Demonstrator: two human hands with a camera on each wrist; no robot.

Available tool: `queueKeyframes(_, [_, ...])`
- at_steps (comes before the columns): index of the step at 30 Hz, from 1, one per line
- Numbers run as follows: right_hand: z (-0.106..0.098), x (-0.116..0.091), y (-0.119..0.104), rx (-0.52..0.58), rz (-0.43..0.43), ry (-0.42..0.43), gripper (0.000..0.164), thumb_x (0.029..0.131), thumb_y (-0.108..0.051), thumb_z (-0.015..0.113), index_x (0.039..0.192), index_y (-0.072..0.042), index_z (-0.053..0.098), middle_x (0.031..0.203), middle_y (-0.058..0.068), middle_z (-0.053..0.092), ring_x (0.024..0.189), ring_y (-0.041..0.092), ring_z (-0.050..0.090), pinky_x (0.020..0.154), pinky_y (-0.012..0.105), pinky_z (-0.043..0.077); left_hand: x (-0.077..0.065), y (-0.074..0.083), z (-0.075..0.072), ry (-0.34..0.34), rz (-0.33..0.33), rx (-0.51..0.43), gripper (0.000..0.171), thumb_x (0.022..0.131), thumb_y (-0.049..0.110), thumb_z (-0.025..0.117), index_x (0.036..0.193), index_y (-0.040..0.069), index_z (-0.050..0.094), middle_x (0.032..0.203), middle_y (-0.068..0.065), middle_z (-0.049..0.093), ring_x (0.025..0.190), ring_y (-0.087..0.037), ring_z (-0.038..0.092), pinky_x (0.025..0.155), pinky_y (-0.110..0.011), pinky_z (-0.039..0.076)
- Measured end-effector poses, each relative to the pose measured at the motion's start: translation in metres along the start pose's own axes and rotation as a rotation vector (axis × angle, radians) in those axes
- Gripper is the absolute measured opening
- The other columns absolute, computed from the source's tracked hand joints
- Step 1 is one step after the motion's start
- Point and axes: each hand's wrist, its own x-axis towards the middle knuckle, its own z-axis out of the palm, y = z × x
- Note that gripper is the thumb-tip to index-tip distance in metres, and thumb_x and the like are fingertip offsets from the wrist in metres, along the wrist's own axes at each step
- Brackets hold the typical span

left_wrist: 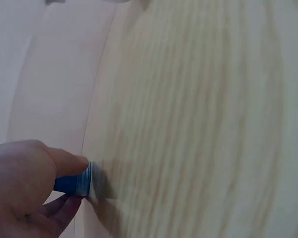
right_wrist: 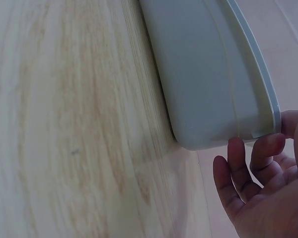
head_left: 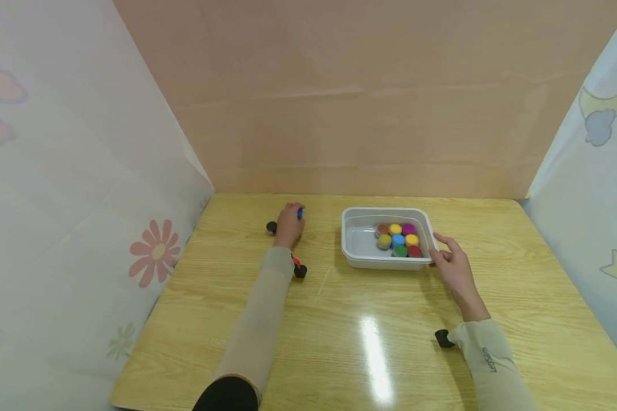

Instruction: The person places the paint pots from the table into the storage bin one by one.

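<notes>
My left hand [head_left: 289,225] pinches a small blue paint pot [left_wrist: 72,184] between thumb and fingers, at the back left of the table. Just left of that hand stands a small black-lidded pot [head_left: 271,228]. A white plastic tray [head_left: 360,261] sits right of centre, with several small pots in its right part; their lids include yellow, purple, light blue [head_left: 398,240], green and dark red. My right hand [head_left: 453,268] holds the tray's right end by the rim, and in the right wrist view fingertips [right_wrist: 236,146] touch its outer wall.
The wooden table [head_left: 391,319] runs back to a brown paper wall [head_left: 360,114]. Pale patterned sheets [head_left: 82,171] close off both sides. Black wrist-mounted pieces [head_left: 300,271] stick out beside both sleeves.
</notes>
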Motion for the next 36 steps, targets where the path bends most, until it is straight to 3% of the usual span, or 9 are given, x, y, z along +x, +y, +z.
queueKeyframes(4, [0.0,0.0,0.0,-0.001,0.002,-0.002,0.057,0.11,-0.025,0.05,0.161,-0.004,0.033,0.076,0.002,0.069,0.076,0.006,0.068,0.062,0.025,0.05,0.0,0.0,0.006,0.049,0.035,0.039,0.028,0.098,0.008,0.071,0.126,0.01,0.07,0.125,-0.017,0.068,0.117,-0.038,0.065,0.104,-0.052,0.052])
queueKeyframes(8, [-0.001,0.0,-0.002,-0.001,0.01,-0.009,0.057,0.11,-0.024,0.05,0.161,-0.004,0.033,0.074,0.001,0.067,0.076,0.005,0.067,0.064,0.025,0.052,-0.001,0.003,0.005,0.067,0.042,0.027,0.027,0.096,0.005,0.072,0.123,0.009,0.071,0.122,-0.018,0.07,0.116,-0.039,0.066,0.105,-0.052,0.052])
queueKeyframes(18, [-0.001,0.0,-0.002,-0.014,0.005,-0.015,0.057,0.11,-0.025,0.049,0.161,-0.005,0.032,0.069,-0.002,0.063,0.075,0.004,0.066,0.054,0.027,0.042,-0.007,0.014,-0.005,-0.008,0.026,-0.098,0.033,0.097,0.012,0.074,0.129,0.011,0.07,0.134,-0.016,0.067,0.127,-0.037,0.062,0.108,-0.053,0.05])
queueKeyframes(24, [0.0,0.0,-0.001,-0.003,0.006,-0.006,0.058,0.11,-0.026,0.05,0.161,-0.006,0.033,0.068,0.0,0.061,0.075,0.006,0.067,0.051,0.027,0.04,-0.01,0.025,-0.011,-0.082,0.087,-0.316,0.036,0.097,0.017,0.075,0.131,0.007,0.068,0.132,-0.015,0.067,0.119,-0.032,0.067,0.101,-0.044,0.057])
queueKeyframes(28, [0.0,0.001,0.0,0.002,0.013,-0.004,0.058,0.11,-0.026,0.05,0.161,-0.007,0.033,0.071,0.002,0.062,0.076,0.007,0.067,0.051,0.027,0.04,-0.014,0.034,-0.017,-0.14,0.096,-0.463,0.038,0.096,0.025,0.077,0.13,0.01,0.068,0.129,-0.011,0.066,0.111,-0.028,0.069,0.094,-0.037,0.06])
queueKeyframes(36, [0.0,0.0,-0.001,-0.003,0.022,-0.006,0.058,0.11,-0.026,0.049,0.162,-0.006,0.032,0.078,0.002,0.069,0.077,0.006,0.066,0.051,0.027,0.041,-0.023,0.057,-0.031,-0.301,0.168,-0.745,0.04,0.094,0.027,0.078,0.13,0.013,0.068,0.133,-0.004,0.063,0.115,-0.024,0.066,0.098,-0.037,0.058])
